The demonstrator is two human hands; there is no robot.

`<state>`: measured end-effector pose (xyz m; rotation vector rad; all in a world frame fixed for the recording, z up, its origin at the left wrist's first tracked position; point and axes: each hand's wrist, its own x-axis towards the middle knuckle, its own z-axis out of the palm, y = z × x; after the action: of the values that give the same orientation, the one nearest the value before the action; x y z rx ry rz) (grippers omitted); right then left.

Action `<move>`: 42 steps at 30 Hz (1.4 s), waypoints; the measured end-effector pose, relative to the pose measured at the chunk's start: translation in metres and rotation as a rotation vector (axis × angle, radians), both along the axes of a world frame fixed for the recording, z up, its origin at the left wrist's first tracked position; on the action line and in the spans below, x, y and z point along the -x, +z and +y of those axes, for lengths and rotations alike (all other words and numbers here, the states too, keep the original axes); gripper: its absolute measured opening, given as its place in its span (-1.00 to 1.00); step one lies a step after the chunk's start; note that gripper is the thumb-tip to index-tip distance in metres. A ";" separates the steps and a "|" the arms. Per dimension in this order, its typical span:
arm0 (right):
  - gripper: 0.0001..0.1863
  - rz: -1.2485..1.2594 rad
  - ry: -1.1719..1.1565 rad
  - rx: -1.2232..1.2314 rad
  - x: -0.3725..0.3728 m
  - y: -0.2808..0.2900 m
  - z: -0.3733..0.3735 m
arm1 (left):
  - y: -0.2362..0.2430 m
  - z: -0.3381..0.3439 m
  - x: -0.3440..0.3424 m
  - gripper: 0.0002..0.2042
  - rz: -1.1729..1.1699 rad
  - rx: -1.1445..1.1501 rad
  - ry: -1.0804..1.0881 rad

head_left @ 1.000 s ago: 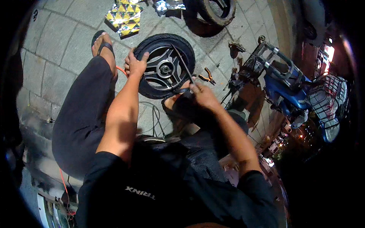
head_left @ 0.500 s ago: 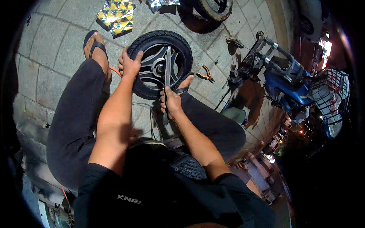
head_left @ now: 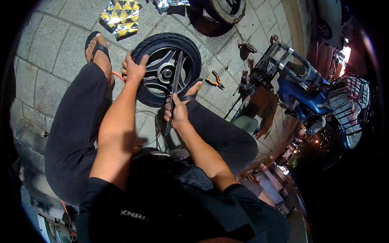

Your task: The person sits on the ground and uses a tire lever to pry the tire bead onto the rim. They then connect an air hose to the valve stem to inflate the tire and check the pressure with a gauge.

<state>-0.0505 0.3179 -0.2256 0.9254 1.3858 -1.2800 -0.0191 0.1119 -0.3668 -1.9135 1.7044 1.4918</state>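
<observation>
A black tyre (head_left: pixel 186 44) on a spoked dark wheel with silver edges (head_left: pixel 152 67) is between my bare feet. My left hand (head_left: pixel 133 69) grips the tyre's left side, fingers curled over it. My right hand (head_left: pixel 176 113) is closed round a long flat metal lever (head_left: pixel 176 75), which points away from me across the wheel, right of the hub (head_left: pixel 166 73). My right foot (head_left: pixel 193 89) is at the tyre's lower right edge. Orange-and-black pliers (head_left: pixel 214 81) lie just right of it. An orange hose (head_left: pixel 117 75) runs behind my left hand.
Gold-and-silver patterned foil packaging (head_left: pixel 121 18), crumpled silver foil (head_left: pixel 170 4) and another tyre (head_left: pixel 227 16) lie beyond. At right are a blue two-wheeler (head_left: pixel 300 93) without a visible front wheel, a wire basket (head_left: pixel 348 105), a green basin (head_left: pixel 245 125) and a car (head_left: pixel 332 24).
Over the last second my right hand has swung leftward and down, turning the lever from slanted to nearly straight up the picture. My left hand still grips the tyre; the view has shifted slightly.
</observation>
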 end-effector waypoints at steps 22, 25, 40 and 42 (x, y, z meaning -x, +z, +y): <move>-0.50 0.162 0.025 -0.087 -0.018 -0.034 -0.016 | 0.000 0.006 -0.001 -0.08 0.031 0.068 0.006; -0.49 0.189 0.066 -0.080 -0.018 -0.042 -0.008 | 0.002 0.006 -0.001 -0.08 0.031 0.056 0.014; -0.47 0.114 0.293 -0.125 0.036 -0.011 0.000 | 0.006 0.005 0.001 -0.06 0.020 0.054 0.030; -0.47 0.114 0.317 -0.165 0.031 -0.004 0.003 | 0.007 0.006 0.002 -0.04 0.031 0.052 0.027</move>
<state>-0.0819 0.3211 -0.2300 0.7137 1.6730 -1.0022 -0.0208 0.1179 -0.3597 -1.9571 1.7541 1.5089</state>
